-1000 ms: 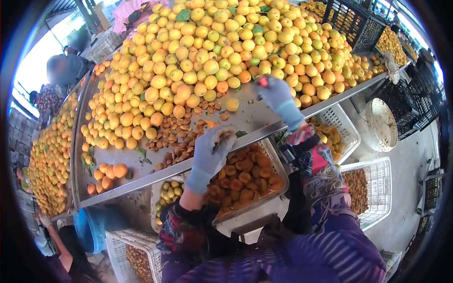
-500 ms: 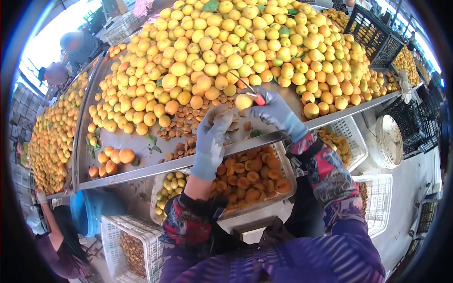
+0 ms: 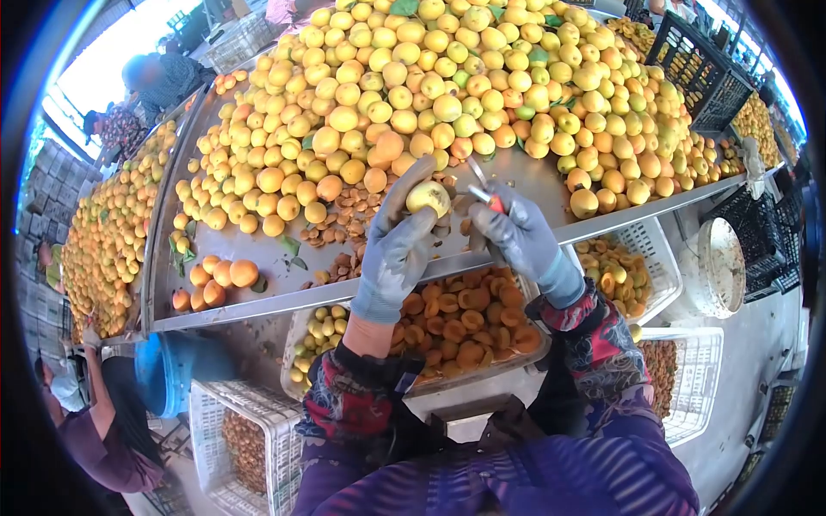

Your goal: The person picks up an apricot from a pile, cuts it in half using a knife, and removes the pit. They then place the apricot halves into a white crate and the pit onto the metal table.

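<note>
My left hand [image 3: 391,258], in a grey-blue glove, is closed round a yellow apricot [image 3: 428,199] with dark marks on its skin, held between thumb and fingers over the metal table's front edge. Just to the right, my right hand [image 3: 523,234], gloved too, grips a small knife [image 3: 496,204] by its red handle; the metal blade points up and away from me. Knife and apricot are apart. Behind both hands rises a large heap of whole apricots [image 3: 404,77]. Brown pits [image 3: 337,222] lie on the tabletop beside my left hand.
Below the metal rim [image 3: 284,301] sits a crate of halved orange apricots [image 3: 465,322], with greenish fruit [image 3: 318,340] beside it. White crates [image 3: 284,430] stand on both sides. A blue bucket [image 3: 163,378] is at left, a white bucket [image 3: 721,267] at right. Other people work at left.
The apricot that was between my hands, near the knife, now sits in my left hand's fingers. My right hand has drawn slightly down and right, and the knife points more upright.
</note>
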`<state>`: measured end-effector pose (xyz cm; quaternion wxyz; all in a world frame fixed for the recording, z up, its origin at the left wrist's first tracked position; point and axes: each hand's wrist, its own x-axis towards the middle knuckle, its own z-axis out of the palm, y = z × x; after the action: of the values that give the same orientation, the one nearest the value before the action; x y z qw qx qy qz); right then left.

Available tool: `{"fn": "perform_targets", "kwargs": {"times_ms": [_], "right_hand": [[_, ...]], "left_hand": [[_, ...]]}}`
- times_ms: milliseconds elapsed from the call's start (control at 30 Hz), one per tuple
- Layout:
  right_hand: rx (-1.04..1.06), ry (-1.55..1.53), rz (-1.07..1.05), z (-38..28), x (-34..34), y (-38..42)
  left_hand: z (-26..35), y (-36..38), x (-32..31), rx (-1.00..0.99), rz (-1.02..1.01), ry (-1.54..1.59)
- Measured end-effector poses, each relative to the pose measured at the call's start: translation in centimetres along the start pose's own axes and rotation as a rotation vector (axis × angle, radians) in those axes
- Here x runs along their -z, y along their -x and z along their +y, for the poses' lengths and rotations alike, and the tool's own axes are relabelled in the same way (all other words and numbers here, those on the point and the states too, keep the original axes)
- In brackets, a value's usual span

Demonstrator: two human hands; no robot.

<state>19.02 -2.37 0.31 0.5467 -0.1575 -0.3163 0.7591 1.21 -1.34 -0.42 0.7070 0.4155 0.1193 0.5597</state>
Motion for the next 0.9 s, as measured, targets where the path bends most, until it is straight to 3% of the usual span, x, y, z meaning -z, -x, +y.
{"fn": "perform_targets", "kwargs": {"times_ms": [33, 100, 133, 200, 500, 833, 900], "right_hand": [[-0.001, -0.005, 0.001, -0.2, -0.4, 0.4], [-0.142, 0.429, 0.022, -1.1, -1.9, 1.5], [-0.142, 0.426, 0.024, -1.0, -2.1, 1.7], [-0.086, 0.743, -0.026, -1.1, -2.3, 1.8], [-0.059, 0.844, -0.164, -0.6, -1.6, 1.8], [-0.103, 0.805, -0.099, -2.0, -2.8, 2.3], [-0.036, 0.803, -0.109, -1.7, -2.7, 2.0]], "left_hand": [[0.0, 0.1, -0.1, 0.013, 0.017, 0.002], [0.0, 0.0, 0.1, 0.005, -0.03, 0.029], [0.0, 0.0, 0.2, -0.008, -0.079, 0.061], [0.3, -0.1, -0.4, -0.004, -0.08, 0.015], [1.4, -0.1, 0.0, 0.026, -0.131, -0.09], [1.4, 0.1, -0.4, 0.006, -0.093, -0.175], [1.5, 0.1, -1.1, 0.014, -0.122, -0.169]]}}
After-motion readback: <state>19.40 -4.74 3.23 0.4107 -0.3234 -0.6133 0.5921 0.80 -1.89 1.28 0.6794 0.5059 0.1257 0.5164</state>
